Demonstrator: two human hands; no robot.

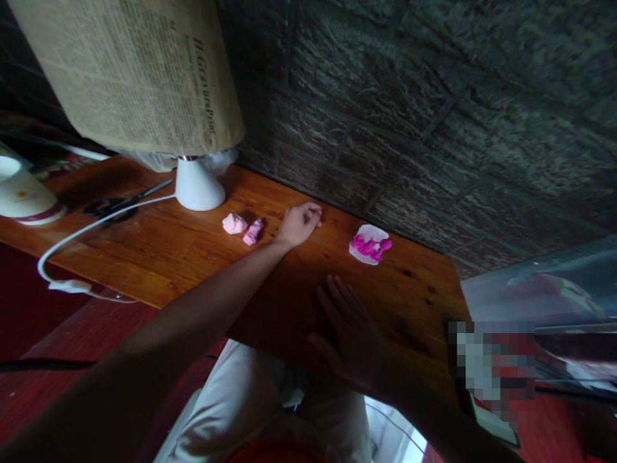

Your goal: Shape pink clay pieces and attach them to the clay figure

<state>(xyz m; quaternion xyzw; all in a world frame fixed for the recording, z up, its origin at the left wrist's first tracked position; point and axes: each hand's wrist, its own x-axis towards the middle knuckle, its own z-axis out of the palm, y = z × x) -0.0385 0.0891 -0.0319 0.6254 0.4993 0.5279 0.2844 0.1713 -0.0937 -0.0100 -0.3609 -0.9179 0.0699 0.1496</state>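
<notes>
My left hand (301, 223) rests on the wooden table near the wall, its fingers curled in. Whether anything small is inside them is hidden. Just left of it lie two pale pink lumps of what looks like modelling clay, a rounder one (234, 224) and a longer one (253, 232). My right hand (344, 325) is in shadow at the table's near edge, palm down with fingers stretched out, holding nothing. Beyond its fingertips sits a flat pale pink piece (369, 256) with bright magenta shapes (370, 245) on top.
A white-based lamp (198, 185) with a newsprint shade (144, 77) stands at the left, its white cord (72, 235) crossing the table. Black-handled scissors (113, 206) and a paper cup (26, 193) are farther left. A dark brick wall (385, 128) borders the table's (299, 289) back.
</notes>
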